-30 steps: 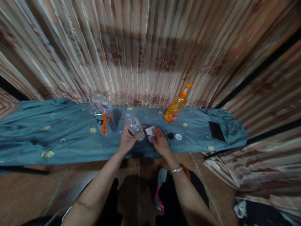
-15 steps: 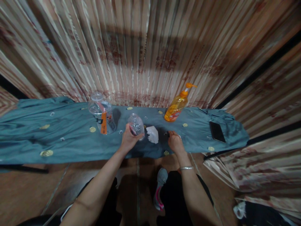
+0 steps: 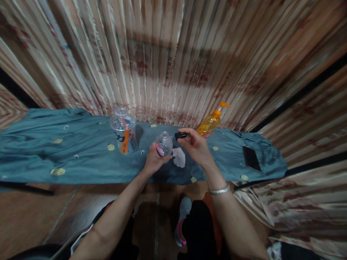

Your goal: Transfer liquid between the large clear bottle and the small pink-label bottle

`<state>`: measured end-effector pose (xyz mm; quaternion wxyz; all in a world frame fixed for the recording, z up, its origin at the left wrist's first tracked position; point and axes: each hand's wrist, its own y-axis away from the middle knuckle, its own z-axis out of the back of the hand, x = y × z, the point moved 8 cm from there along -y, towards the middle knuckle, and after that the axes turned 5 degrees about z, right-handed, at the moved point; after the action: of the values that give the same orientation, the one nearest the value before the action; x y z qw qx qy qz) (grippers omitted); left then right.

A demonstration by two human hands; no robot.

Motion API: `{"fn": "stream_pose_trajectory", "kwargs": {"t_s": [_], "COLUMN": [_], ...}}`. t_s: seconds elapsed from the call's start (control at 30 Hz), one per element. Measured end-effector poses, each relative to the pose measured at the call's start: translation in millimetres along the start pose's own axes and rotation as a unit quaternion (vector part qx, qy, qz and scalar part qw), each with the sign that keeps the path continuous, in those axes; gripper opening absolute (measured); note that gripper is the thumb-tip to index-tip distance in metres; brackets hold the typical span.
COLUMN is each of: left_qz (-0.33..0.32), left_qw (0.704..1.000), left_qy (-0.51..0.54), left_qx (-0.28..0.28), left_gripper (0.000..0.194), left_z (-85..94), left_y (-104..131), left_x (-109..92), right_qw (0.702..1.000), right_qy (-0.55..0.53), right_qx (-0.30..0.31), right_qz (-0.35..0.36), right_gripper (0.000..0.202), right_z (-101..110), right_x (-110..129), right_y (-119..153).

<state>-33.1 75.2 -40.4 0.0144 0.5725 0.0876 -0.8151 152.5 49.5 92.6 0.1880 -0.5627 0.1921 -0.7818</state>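
My left hand (image 3: pixel 155 159) is wrapped round a small clear bottle (image 3: pixel 166 145) whose neck is uncovered and points up. Between the fingers of my right hand (image 3: pixel 194 144) is a small black cap (image 3: pixel 180 135), held just to the right of the bottle's mouth and apart from it. A crumpled white tissue (image 3: pixel 179 157) lies on the cloth beside the bottle, below the right hand. Behind that hand stands an orange pump bottle (image 3: pixel 210 122), its lower part partly hidden.
A large clear plastic jug (image 3: pixel 127 133) with an orange label stands at the left. At the right end lies a black phone (image 3: pixel 251 158). A green patterned cloth (image 3: pixel 86 155) covers the narrow table, and a striped curtain (image 3: pixel 151 65) hangs close behind it.
My right hand has lifted the black cap from near the cloth, up and left towards the bottle's mouth. The left hand still holds the bottle, now more upright. The whole view has shifted slightly.
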Motion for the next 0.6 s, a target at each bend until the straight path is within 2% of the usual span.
{"fn": "stream_pose_trajectory", "kwargs": {"t_s": [0.13, 0.2, 0.27, 0.33, 0.47, 0.53, 0.6], "left_qz": [-0.008, -0.013, -0.015, -0.013, -0.001, 0.005, 0.010], "left_qw": [1.000, 1.000, 1.000, 1.000, 0.999, 0.999, 0.998], "left_qy": [-0.022, -0.024, -0.023, -0.022, -0.016, -0.011, -0.006], "left_qx": [0.005, 0.007, 0.009, 0.015, 0.036, 0.048, 0.056], "left_gripper": [0.043, 0.044, 0.045, 0.045, 0.044, 0.044, 0.043], "left_z": [-4.4, -5.9, -7.3, -8.9, -11.9, -12.7, -13.0], "left_y": [2, 3, 4, 4, 6, 7, 8], "left_x": [1, -1, -3, -5, -9, -10, -11], "right_qw": [0.984, 0.958, 0.936, 0.929, 0.934, 0.903, 0.828], "right_qy": [0.097, 0.155, 0.187, 0.193, 0.216, 0.282, 0.378], "right_qx": [0.140, 0.226, 0.278, 0.292, 0.259, 0.305, 0.397], "right_qz": [0.057, 0.086, 0.109, 0.124, 0.117, 0.108, 0.119], "right_gripper": [0.029, 0.032, 0.035, 0.035, 0.028, 0.025, 0.021], "right_z": [-29, -42, -50, -54, -56, -65, -78], "right_x": [44, 53, 55, 55, 56, 58, 60], "right_y": [-41, -50, -54, -57, -66, -67, -61]}}
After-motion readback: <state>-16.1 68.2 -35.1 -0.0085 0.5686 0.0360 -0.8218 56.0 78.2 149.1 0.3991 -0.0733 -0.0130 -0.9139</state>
